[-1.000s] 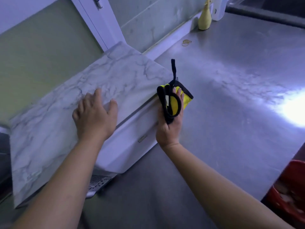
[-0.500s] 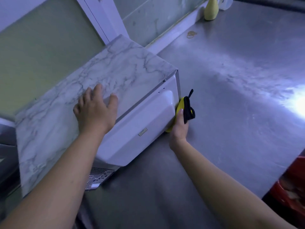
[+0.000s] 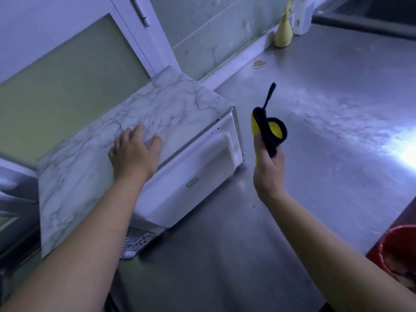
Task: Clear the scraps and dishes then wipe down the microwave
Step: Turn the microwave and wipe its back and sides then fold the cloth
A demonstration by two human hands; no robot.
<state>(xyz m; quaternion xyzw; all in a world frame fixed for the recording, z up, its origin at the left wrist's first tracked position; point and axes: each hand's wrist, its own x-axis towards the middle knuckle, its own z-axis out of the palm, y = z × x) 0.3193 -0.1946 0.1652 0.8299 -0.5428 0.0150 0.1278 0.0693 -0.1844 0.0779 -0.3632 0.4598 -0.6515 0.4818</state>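
Your left hand [image 3: 135,154] lies flat on the marble-patterned top of the microwave [image 3: 193,167], fingers spread and pressing down to steady it. The microwave sits askew at the left end of the steel counter [image 3: 326,176], its white face turned toward you. Just to its right, clear of that face, your right hand [image 3: 267,172] is raised with the fingers curled round a folded yellow cloth [image 3: 275,130] with black edging, its loop sticking up.

This looks like the wipe-down step. The top and the white face are both within reach, so the next stroke calls for bringing the cloth flat onto one of them while your left hand braces the box.

Further right, rubber bands [image 3: 259,64] lie near the wall, and a pale yellow pear-shaped object [image 3: 283,32] stands beyond them. A red tub [image 3: 400,251] sits at the right edge. Nothing blocks the cloth's path.
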